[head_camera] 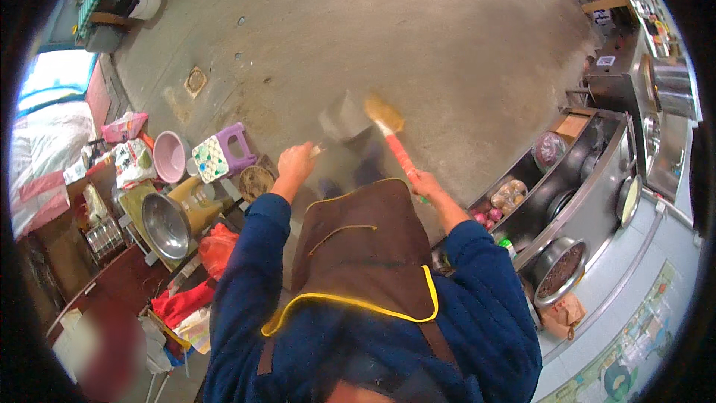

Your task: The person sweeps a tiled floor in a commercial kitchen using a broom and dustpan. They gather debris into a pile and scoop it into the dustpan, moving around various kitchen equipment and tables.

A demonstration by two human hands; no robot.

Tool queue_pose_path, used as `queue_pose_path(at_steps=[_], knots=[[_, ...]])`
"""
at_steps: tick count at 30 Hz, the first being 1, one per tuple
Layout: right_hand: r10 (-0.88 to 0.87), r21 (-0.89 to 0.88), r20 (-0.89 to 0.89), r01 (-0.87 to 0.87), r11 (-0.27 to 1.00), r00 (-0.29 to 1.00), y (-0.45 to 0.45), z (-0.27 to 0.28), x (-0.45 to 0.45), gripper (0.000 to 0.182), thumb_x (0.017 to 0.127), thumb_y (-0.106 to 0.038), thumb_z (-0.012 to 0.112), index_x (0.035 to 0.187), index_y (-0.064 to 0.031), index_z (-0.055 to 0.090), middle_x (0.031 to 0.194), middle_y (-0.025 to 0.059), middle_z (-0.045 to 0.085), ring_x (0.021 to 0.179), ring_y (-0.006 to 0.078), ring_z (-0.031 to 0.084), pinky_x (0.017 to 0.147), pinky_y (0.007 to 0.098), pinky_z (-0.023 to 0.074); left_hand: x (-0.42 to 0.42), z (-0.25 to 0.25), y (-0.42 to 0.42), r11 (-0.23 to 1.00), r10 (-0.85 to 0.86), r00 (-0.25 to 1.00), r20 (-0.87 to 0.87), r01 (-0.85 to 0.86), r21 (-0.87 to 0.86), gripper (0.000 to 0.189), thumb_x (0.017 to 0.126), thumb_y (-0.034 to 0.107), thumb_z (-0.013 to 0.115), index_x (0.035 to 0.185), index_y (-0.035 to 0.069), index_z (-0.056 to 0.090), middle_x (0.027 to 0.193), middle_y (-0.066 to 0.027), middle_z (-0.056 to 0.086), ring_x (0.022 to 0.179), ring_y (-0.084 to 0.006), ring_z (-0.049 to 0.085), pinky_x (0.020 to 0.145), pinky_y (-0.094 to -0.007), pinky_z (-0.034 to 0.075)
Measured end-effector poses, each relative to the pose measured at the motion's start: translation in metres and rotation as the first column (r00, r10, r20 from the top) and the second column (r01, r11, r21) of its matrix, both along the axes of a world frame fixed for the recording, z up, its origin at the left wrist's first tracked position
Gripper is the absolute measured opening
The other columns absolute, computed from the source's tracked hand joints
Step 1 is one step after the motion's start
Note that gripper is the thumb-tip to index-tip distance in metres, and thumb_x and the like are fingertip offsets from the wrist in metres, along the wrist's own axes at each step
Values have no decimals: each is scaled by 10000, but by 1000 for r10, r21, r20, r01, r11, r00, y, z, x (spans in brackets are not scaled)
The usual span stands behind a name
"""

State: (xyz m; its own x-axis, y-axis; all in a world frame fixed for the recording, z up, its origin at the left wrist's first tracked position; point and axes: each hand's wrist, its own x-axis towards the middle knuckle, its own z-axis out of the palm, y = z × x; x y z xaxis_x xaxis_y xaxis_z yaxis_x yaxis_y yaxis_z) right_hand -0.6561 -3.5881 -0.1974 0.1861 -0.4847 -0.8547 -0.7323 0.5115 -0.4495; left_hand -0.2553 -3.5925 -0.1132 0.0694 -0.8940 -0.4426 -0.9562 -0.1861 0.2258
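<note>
My right hand (426, 186) is closed around the red-wrapped handle of a short brush or hand broom (398, 151), whose yellowish head is blurred against the concrete floor. My left hand (295, 163) grips a pale handle end that shows past the fingers. Just beyond it lies a blurred grey scoop or dustpan (347, 120), left of the brush head; whether it joins the handle in my left hand is too blurred to tell. Below both hands hangs a brown apron (363, 246) with yellow edging, over dark blue sleeves. My shoes are partly visible under the apron's upper edge.
A purple-and-white stool (226, 152), a pink basin (170, 157) and a steel bowl (166, 226) stand at the left. On the right is a steel counter (587, 184) with shelves holding bagged food, and a pan (561, 272). A floor drain (196, 81) lies at the upper left.
</note>
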Motion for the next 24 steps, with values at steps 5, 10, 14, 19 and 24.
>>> queue_pose_path(at_steps=[5, 10, 14, 19, 24], knots=[[-332, 104, 65, 324, 940, 941, -11, 98, -51, 279, 900, -255, 585, 1117, -83, 616, 658, 62, 561, 510, 166, 572, 436, 347, 439, -14, 6, -39, 996, -82, 997, -4, 82, -33, 200, 798, 265, 649, 928, 113, 641, 807, -179, 675, 799, -373, 662, 704, -486, 521], [-391, -87, 41, 393, 915, 920, -24, 21, -62, 225, 850, -223, 595, 983, -43, 617, 670, 86, 591, 516, 192, 590, 464, 364, 465, -9, 4, -58, 993, -121, 993, 6, 121, 7, 200, 779, 236, 654, 939, 117, 638, 810, -174, 677, 804, -371, 663, 709, -481, 522], [-345, -289, -193, 283, 915, 919, -19, -108, -78, 142, 816, -146, 637, 879, -24, 600, 698, 83, 604, 507, 175, 567, 464, 358, 469, -25, 7, -75, 978, -210, 974, -85, 209, -20, 192, 776, 216, 647, 946, 125, 644, 810, -171, 678, 805, -370, 664, 715, -476, 521], [-468, 16, -25, 468, 884, 884, -3, -56, 50, 317, 910, -351, 583, 904, -36, 620, 682, 82, 607, 542, 193, 592, 483, 370, 458, 6, 3, -103, 963, -270, 962, -46, 270, -3, 188, 780, 201, 639, 951, 126, 654, 811, -167, 679, 799, -363, 665, 714, -471, 524], [-423, 281, 133, 375, 883, 896, -13, 48, 57, 202, 884, -278, 647, 920, -80, 645, 670, 21, 581, 525, 147, 539, 440, 320, 416, 19, -11, -122, 962, -272, 954, -126, 269, -41, 170, 772, 180, 629, 927, 118, 661, 806, -165, 678, 793, -369, 662, 699, -475, 528]])
